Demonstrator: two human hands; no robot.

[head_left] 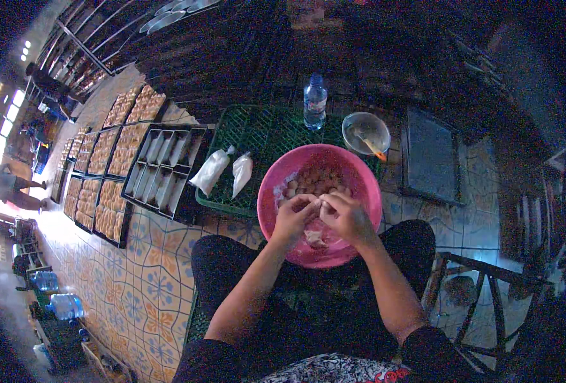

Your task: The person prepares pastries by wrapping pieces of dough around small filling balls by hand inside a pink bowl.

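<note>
A pink bowl (369,185) rests at my crossed legs, holding brown pieces (321,175) with some paler ones, crumpled clear plastic and a whitish lump (316,237). My left hand (292,217) and my right hand (340,217) meet over the bowl's middle, fingertips pinched together around something small that I cannot make out. Beyond the bowl, on a green plastic crate (257,127), stand a water bottle (315,108) and a clear bowl (366,131) with an orange-handled utensil. Two bags of white powder (211,172) lie on the crate, left of the pink bowl.
Trays of baked rolls (110,210) and empty loaf pans (158,169) lie on the tiled floor (155,281) at left. A metal tray (433,156) lies right, a dark frame (477,271) lower right. Water jugs (66,306) line the left. Other people (18,188) are at far left.
</note>
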